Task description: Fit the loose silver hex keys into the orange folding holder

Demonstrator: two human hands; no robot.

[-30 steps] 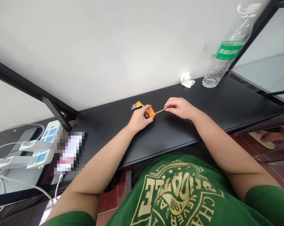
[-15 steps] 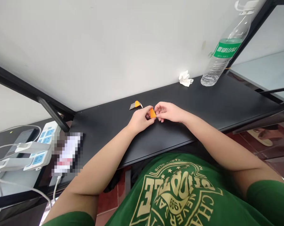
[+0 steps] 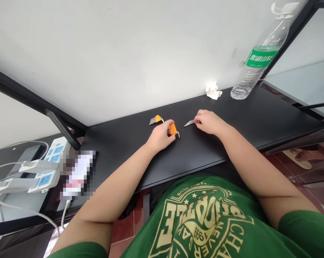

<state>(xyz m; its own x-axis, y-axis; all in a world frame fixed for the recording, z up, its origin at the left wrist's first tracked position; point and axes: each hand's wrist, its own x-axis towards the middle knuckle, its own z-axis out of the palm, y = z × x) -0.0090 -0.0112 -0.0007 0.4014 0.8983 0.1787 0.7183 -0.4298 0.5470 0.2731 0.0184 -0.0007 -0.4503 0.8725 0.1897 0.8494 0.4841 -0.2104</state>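
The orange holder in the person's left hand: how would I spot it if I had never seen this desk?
Start at the black tabletop below the white wall. Near its middle, the left hand grips an orange holder. A second orange holder lies just behind, still full of metal keys; the held one shows only one small key.

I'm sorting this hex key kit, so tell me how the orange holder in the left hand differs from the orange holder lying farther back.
The orange holder in the left hand is gripped by the left hand; the orange holder farther back lies untouched on the black table. The near one shows a single bent key sticking out; the back one carries a fanned row of keys. Both are small orange plastic clips.
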